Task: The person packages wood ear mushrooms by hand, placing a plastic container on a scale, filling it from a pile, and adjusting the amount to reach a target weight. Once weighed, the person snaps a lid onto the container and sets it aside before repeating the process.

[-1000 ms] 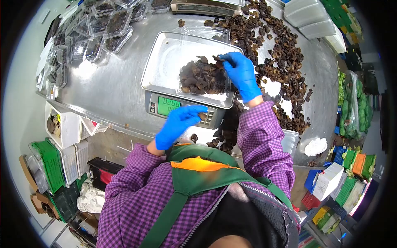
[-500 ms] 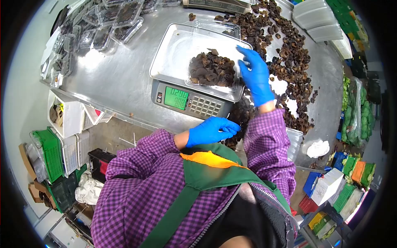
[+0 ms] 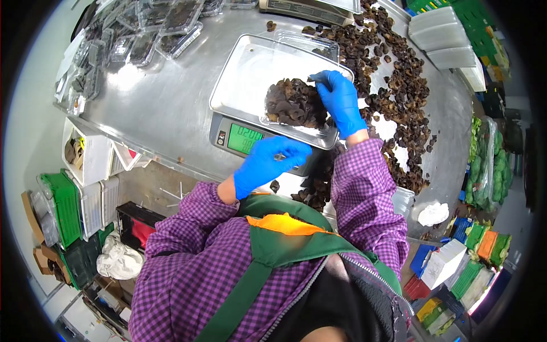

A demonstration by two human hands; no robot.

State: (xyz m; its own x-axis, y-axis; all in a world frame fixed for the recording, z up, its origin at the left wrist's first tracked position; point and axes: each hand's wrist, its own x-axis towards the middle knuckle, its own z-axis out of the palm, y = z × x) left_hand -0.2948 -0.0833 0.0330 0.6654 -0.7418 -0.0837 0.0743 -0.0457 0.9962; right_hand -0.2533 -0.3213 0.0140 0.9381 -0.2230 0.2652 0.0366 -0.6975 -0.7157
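Observation:
A heap of dark brown wood ear mushrooms (image 3: 293, 104) lies in a clear plastic tray (image 3: 278, 123) on the scale's metal pan (image 3: 236, 85). At the heap's upper right is my right hand (image 3: 341, 102), in a blue glove. Its fingertips are pinched together on what looks like a small dark piece of mushroom. My left hand (image 3: 266, 165), also gloved in blue, hovers over the keypad of the digital scale (image 3: 220, 146). Its fingers are loosely bent with a gap between them, and I see nothing held. The green display (image 3: 244, 138) reads about 0.200.
Loose mushrooms (image 3: 399, 85) spread over the metal table (image 3: 154, 108) at right. Packed clear boxes (image 3: 176, 40) crowd the back left. White trays (image 3: 441, 34) are stacked at the back right. A second scale (image 3: 307, 10) and a clear lid (image 3: 307, 41) lie behind the pan.
My right hand has moved left from the pan's edge onto the heap, its fingers closing. My left hand has risen leftward over the keypad. The display dropped from about 0.296 to 0.200.

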